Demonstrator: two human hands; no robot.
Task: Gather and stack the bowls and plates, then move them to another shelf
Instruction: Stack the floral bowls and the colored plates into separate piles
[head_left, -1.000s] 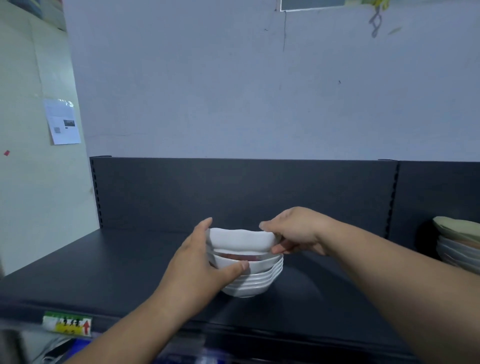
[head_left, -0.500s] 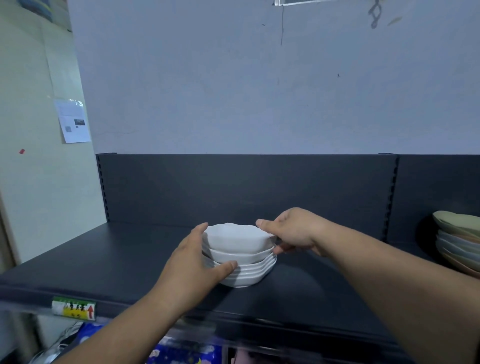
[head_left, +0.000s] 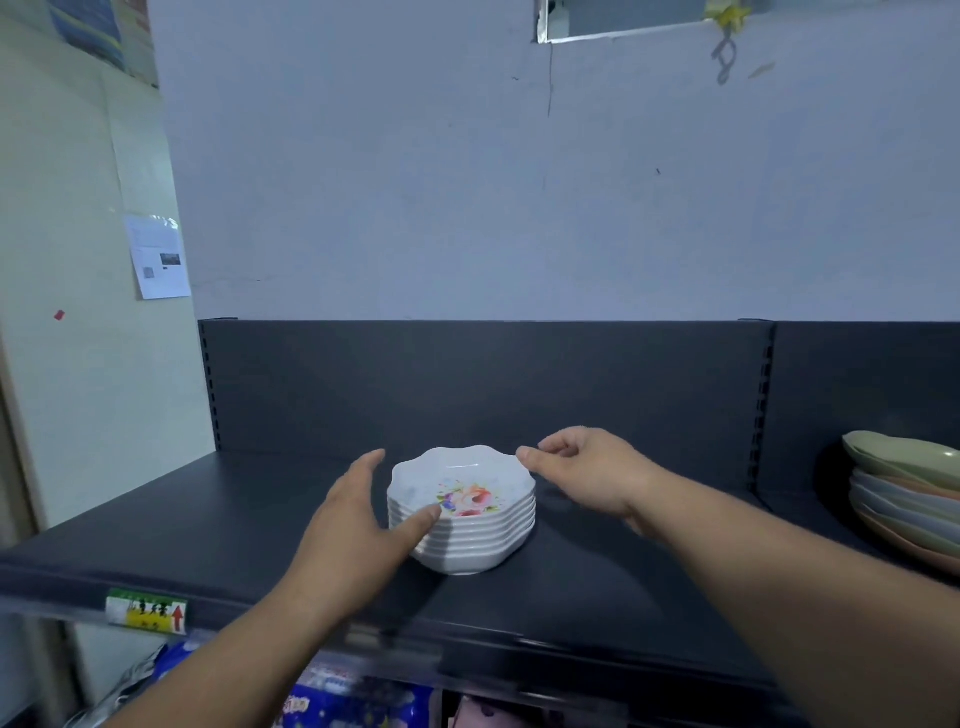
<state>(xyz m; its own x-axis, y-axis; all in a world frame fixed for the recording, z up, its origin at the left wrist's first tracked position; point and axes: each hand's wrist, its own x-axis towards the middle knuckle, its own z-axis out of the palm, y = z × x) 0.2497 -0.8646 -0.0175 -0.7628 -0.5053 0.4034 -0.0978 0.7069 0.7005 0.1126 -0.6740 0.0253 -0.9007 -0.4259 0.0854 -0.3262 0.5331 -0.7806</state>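
Note:
A stack of several white scalloped bowls (head_left: 470, 540) stands on the dark shelf (head_left: 597, 587), the top bowl showing a flower print inside. My left hand (head_left: 358, 525) is at the stack's left side, fingers straight, thumb touching the rim of the upper bowls. My right hand (head_left: 587, 473) hovers at the stack's back right, fingers loosely curled, fingertips at or just off the top rim; it holds nothing.
A pile of pastel plates (head_left: 909, 493) sits at the shelf's right end. The dark back panel (head_left: 467, 384) rises behind the stack. A yellow and green label (head_left: 146, 612) is stuck on the shelf's front edge. Packaged goods show on the level below.
Both hands gripped the stack and set it down on the shelf. Now the hands have loosened and drawn slightly away, and the top bowl's flower print is visible.

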